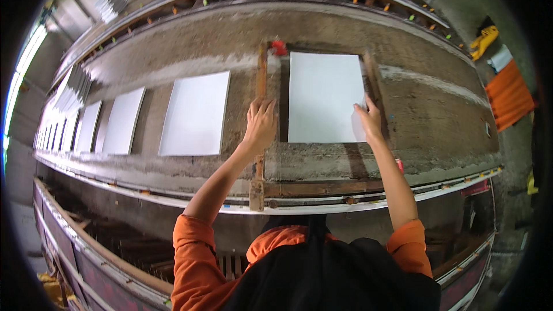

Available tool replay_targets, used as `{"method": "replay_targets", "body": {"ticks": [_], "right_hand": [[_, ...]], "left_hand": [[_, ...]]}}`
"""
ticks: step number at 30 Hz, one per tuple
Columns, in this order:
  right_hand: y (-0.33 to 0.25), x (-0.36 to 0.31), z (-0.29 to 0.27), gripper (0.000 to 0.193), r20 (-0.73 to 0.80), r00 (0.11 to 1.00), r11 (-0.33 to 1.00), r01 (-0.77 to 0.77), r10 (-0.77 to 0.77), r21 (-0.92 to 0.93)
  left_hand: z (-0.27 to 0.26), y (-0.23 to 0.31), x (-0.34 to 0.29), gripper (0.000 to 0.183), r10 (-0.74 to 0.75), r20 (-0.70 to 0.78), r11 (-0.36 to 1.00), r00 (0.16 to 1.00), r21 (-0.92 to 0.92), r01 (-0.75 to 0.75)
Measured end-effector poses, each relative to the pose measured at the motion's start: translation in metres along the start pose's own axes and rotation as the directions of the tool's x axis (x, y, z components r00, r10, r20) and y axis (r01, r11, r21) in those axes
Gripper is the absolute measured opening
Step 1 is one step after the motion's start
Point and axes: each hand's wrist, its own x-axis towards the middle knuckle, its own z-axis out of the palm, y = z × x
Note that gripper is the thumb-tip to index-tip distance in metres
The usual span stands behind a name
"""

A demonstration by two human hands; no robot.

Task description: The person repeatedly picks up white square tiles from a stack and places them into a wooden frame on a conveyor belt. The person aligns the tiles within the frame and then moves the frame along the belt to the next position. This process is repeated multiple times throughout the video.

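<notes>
A white rectangular sheet (325, 98) lies in front of me, inside the outline of a brown wooden frame (257, 187) on the long table. My right hand (370, 117) is at the sheet's right edge, thumb on top and fingers along the side, pinching it. My left hand (262, 125) is wrapped over the frame's left bar, fingers bent and close together. Beside the frame's upper left corner is a small red object (279, 48), too blurred to name. Another white sheet (194, 114) lies flat to the left of the frame.
Several more white sheets (124, 121) run in a row toward the table's far left. A pale rail (173, 194) follows the near edge of the table (438, 121). Orange and green markers line a far rail (271, 1). Orange cloth (510, 95) hangs at the right.
</notes>
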Motion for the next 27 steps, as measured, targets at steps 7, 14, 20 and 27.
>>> {"method": "replay_targets", "body": {"ticks": [7,14,20,27], "right_hand": [[-0.002,-0.011,0.027,0.06,0.159,0.978,0.99,-0.138,0.132,0.022],[0.008,-0.016,0.03,0.059,0.163,0.981,0.994,-0.108,0.102,0.025],[-0.001,-0.022,0.032,0.059,0.149,0.983,0.995,-0.103,0.103,-0.011],[0.012,-0.02,0.032,0.059,0.147,0.988,0.995,-0.038,0.052,-0.096]], "left_hand": [[-0.003,0.01,-0.001,0.034,-0.033,0.018,0.979,0.999,0.202,0.029],[-0.003,0.014,-0.001,0.027,-0.019,0.037,0.969,0.999,0.248,0.009],[-0.005,0.015,-0.001,0.032,-0.03,0.068,0.967,0.997,0.256,0.011],[-0.007,0.014,-0.001,0.03,-0.013,0.074,0.98,0.997,0.199,-0.002]]}}
